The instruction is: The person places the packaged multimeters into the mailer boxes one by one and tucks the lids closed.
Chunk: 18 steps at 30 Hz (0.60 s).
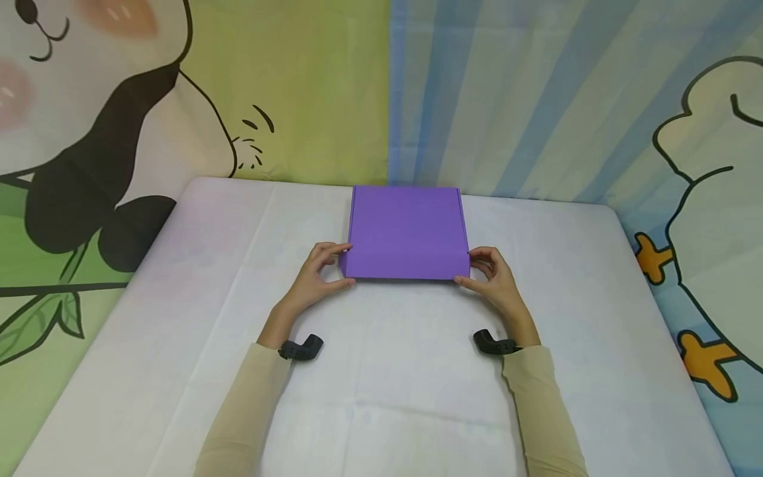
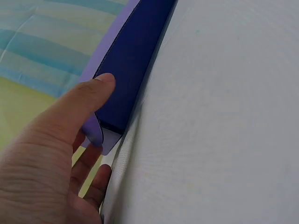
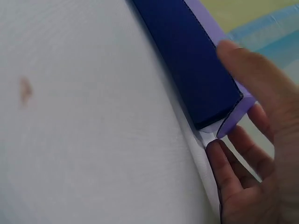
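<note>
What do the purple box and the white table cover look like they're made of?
Purple box: likely thin cardboard with a matte finish; it shows crisp folds, a thin flap edge and a pale inner face at the corner the left hand and right hand pinch. Table cover: looks like white woven cloth, matte, with faint creases and a fine weave in the wrist views.

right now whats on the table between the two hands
Head view: the purple box spans the gap between the left hand and right hand, each pinching a near corner. Nearer the person, only bare white table.
</note>
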Tool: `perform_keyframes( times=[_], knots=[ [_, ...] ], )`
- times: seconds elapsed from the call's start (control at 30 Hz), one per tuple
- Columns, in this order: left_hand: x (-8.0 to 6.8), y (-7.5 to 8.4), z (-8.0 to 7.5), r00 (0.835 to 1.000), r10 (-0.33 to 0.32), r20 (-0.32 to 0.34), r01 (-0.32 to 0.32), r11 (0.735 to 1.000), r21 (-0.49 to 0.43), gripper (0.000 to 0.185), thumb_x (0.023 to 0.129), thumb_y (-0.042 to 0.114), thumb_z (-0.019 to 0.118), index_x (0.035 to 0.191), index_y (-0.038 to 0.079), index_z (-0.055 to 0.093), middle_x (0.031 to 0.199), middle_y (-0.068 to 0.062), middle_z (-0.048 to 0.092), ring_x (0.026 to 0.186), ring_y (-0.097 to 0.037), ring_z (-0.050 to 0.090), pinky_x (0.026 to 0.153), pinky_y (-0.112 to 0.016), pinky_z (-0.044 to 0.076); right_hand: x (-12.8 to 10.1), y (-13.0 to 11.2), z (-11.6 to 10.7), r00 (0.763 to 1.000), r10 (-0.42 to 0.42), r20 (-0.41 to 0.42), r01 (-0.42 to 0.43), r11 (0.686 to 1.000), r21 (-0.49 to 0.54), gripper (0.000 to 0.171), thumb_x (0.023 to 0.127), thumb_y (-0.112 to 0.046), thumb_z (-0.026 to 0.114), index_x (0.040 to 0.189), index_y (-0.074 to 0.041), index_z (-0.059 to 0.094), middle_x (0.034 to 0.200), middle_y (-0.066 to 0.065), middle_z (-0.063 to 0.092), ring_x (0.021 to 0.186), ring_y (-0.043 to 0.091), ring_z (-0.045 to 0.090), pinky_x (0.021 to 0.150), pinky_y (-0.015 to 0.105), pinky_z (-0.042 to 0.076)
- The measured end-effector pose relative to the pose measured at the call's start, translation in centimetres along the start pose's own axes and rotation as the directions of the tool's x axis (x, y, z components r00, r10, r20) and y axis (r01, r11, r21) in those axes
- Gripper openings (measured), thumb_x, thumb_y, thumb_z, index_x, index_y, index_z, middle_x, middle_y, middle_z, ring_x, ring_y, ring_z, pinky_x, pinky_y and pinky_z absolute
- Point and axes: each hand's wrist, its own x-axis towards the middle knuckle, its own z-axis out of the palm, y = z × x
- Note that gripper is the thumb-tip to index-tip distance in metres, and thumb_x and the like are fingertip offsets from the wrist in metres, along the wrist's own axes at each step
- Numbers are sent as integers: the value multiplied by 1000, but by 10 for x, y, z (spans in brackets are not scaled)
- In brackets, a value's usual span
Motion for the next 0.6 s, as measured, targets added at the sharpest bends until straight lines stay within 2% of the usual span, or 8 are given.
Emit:
perform_keyframes(
  times=[0.17,0.37,0.6],
  knots=[
    [1,-1,-2,1000,21,4,-21,1000,5,66,76,-2,81,136,-2,53,124,-19,55,116,-37,53,102,-53,42,-4,-19,2,999,-17,48,19,999,-44,66,72,15,77,126,14,39,119,7,48,106,13,55,96,20,47],
    [1,1,-4,1000,-20,20,21,1000,-18,66,79,2,80,138,1,52,123,-18,58,116,-34,54,104,-50,41,-6,-24,4,998,-45,47,49,996,-73,59,74,15,76,121,17,42,114,16,50,98,10,56,91,19,49],
    [0,3,-6,998,-57,25,58,997,-53,65,80,4,79,139,2,51,124,-18,58,117,-34,53,104,-52,40,-3,-8,-1,998,-46,35,47,998,-29,55,73,17,76,118,15,45,110,5,55,96,8,59,88,17,50]
  ],
)
